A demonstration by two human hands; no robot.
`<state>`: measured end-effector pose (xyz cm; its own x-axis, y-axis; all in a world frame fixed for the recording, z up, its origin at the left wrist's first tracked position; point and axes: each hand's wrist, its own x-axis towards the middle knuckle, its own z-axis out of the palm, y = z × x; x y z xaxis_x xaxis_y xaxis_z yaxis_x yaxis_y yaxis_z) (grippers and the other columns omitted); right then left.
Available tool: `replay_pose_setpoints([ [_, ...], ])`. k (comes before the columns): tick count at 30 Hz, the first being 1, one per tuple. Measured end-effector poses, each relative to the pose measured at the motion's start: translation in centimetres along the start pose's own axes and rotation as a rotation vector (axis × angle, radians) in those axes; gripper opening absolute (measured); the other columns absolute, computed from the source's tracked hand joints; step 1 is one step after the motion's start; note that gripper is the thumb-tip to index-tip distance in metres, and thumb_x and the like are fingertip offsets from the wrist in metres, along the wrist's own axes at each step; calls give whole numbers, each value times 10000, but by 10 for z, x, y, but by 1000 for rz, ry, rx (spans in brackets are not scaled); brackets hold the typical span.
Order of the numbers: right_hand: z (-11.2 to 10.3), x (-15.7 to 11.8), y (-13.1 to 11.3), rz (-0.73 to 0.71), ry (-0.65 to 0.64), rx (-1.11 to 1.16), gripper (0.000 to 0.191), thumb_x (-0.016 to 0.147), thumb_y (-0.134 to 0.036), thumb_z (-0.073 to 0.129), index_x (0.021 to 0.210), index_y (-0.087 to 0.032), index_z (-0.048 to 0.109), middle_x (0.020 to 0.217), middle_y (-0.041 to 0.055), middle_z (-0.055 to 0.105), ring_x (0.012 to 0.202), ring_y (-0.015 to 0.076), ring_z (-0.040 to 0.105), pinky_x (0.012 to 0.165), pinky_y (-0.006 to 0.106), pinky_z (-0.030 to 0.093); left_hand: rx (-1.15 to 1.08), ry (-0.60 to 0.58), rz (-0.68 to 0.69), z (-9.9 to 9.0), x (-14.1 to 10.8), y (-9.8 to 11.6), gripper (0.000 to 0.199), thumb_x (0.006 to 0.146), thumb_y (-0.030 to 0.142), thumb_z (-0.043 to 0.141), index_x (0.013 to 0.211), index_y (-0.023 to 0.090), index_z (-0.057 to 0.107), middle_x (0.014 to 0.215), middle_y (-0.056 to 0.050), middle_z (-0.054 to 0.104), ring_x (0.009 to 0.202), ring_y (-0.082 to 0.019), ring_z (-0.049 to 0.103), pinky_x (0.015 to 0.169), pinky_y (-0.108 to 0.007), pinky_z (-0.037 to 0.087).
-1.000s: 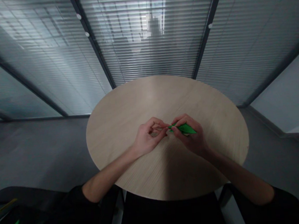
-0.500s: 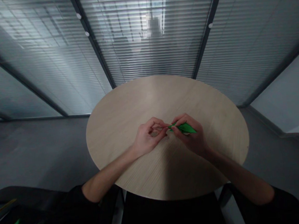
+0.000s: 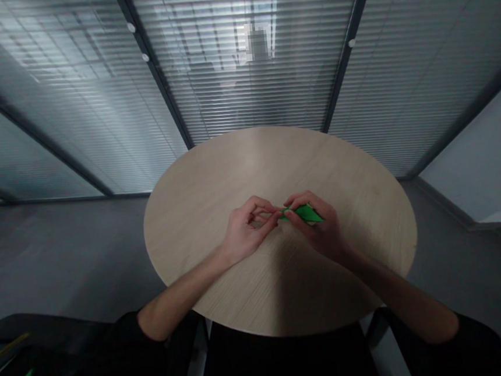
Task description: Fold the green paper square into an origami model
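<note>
- Left hand [image 3: 248,232]: curled, fingertips pinching the narrow end of a folded green paper piece [image 3: 305,213]
- Right hand [image 3: 319,230]: closed, gripping its wider end
- Round pale wooden table [image 3: 252,164]: beneath both hands

Matt green paper [image 3: 304,213], creased into a fold, sits between my fingers [image 3: 296,218] above a smooth, pale wood-grain counter [image 3: 274,156] with a satin finish. Matt black cloth sleeves [image 3: 134,333] cover my forearms at the near edge. Far off, glossy glass panels [image 3: 434,78] with fine slatted blinds [image 3: 243,106] stand in dark metal frames [image 3: 349,45], above a matt grey floor [image 3: 63,257].
</note>
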<state>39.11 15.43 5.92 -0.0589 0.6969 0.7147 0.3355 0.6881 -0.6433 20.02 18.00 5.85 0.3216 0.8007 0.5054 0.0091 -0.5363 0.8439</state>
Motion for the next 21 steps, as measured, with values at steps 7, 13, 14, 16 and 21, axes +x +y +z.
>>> replay_pose_setpoints([
  [7, -2, 1, 0, 15, -3, -13, 39, 925, -212, 670, 901, -235, 651, 973, 43, 715, 878, 181, 688, 786, 340, 541, 25, 18, 29, -1, 0, 0, 157, 906, 273, 736, 912, 168, 620, 893, -66, 796, 704, -131, 763, 624, -205, 635],
  [13, -2, 1, 0, 11, 31, -18, 47, 916, -204, 678, 881, -231, 661, 955, 45, 700, 873, 183, 676, 790, 348, 539, 52, -11, 21, -2, 0, 5, 138, 929, 279, 714, 955, 159, 651, 842, -50, 783, 659, -123, 755, 590, -180, 622],
  [14, -2, 1, 0, 7, 32, -23, 48, 913, -201, 680, 881, -231, 661, 955, 45, 698, 873, 183, 673, 792, 350, 538, 50, -16, 24, -2, 0, 5, 142, 932, 280, 712, 976, 158, 654, 848, -50, 785, 661, -123, 756, 591, -178, 622],
  [16, -3, 1, 2, -4, 33, -34, 48, 909, -195, 683, 885, -230, 661, 960, 43, 695, 874, 183, 669, 796, 352, 536, 45, -31, 26, -2, 1, 5, 159, 939, 280, 704, 1025, 156, 652, 884, -56, 794, 669, -120, 760, 592, -172, 620],
  [21, -2, 0, 2, -12, 46, -38, 58, 905, -192, 690, 884, -234, 655, 954, 41, 688, 862, 181, 665, 786, 353, 536, 46, -47, 0, -2, 0, 5, 164, 958, 299, 671, 1035, 154, 663, 910, -65, 794, 694, -128, 764, 631, -193, 640],
])
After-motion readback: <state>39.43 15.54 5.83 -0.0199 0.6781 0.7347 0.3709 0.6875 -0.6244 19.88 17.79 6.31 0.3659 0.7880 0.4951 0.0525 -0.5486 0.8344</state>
